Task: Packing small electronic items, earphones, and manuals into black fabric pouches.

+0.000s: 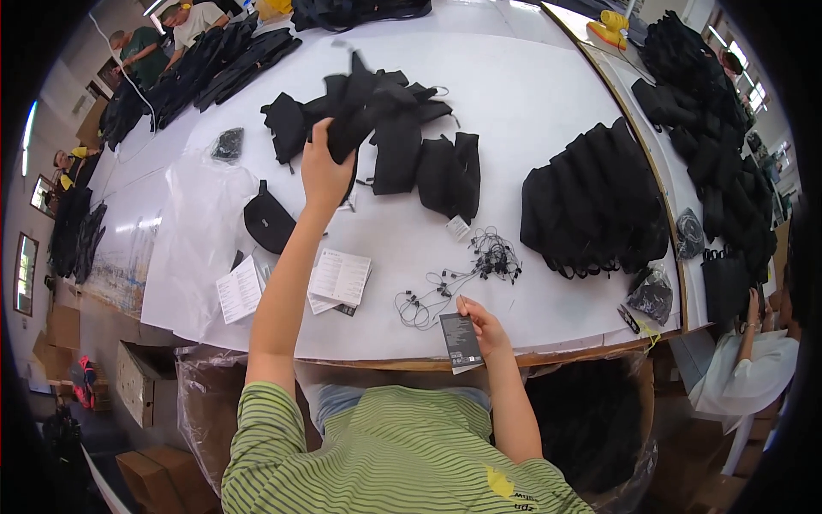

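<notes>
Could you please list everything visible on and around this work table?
black bags: many, black, piled across the white table
single bag: one, black, table's left part
string fasteners: a tangle, black, near the front edge
paper leaflets: several, white, front left
plastic sheet: one, clear, left edge
cardboard boxes: several, brown, floor at left
left hand: grips a black bag
right hand: holds a dark tag
</notes>
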Tool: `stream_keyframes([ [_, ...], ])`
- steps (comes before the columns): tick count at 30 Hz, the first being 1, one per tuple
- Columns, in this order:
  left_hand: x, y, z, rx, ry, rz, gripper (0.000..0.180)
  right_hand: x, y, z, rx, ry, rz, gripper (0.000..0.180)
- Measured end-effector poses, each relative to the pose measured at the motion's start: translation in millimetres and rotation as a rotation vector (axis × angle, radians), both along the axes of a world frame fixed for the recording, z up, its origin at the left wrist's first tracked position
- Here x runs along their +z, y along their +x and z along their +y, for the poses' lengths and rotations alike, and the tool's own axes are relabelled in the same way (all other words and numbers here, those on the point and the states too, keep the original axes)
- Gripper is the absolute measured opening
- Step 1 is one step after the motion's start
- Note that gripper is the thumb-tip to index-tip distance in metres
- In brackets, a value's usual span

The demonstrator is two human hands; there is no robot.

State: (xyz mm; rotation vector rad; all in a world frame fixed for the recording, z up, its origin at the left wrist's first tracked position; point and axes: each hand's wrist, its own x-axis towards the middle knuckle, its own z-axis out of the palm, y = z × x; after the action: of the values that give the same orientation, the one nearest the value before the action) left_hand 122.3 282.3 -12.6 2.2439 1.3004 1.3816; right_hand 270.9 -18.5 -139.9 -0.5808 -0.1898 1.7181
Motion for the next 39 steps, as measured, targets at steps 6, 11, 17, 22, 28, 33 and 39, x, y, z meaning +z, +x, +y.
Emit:
stream_keyframes([
  [6,-25,-34,-107,-0.619,0.278,0.548,0.062,-8,4,0,0.179,0.200,0.061,0.019],
  [11,-43,-56,-175,-0.714,-0.059,0.304,0.040,-10,0,-12,0.142,0.120,-0.127,0.018],
  [17,-65,-75,-171,-0.334,-0.124,0.189,0.023,41,-27,-29,0.116,0.008,-0.380,0.011],
  [22,-70,-73,-175,-0.347,-0.126,0.271,0.018,71,-43,-26,0.087,-0.141,-0.723,0.012],
  [28,-58,-65,-207,-0.458,-0.319,0.034,0.014,91,-70,-11,-0.288,-0.061,-1.564,0.011],
  [33,-51,-66,-228,-0.427,-0.664,-0.192,0.015,99,-77,-14,-0.258,0.050,-1.754,0.008],
  [39,-51,-70,-236,-0.513,-0.678,-0.277,0.011,94,-81,-24,-0.247,0.106,-1.800,0.008],
])
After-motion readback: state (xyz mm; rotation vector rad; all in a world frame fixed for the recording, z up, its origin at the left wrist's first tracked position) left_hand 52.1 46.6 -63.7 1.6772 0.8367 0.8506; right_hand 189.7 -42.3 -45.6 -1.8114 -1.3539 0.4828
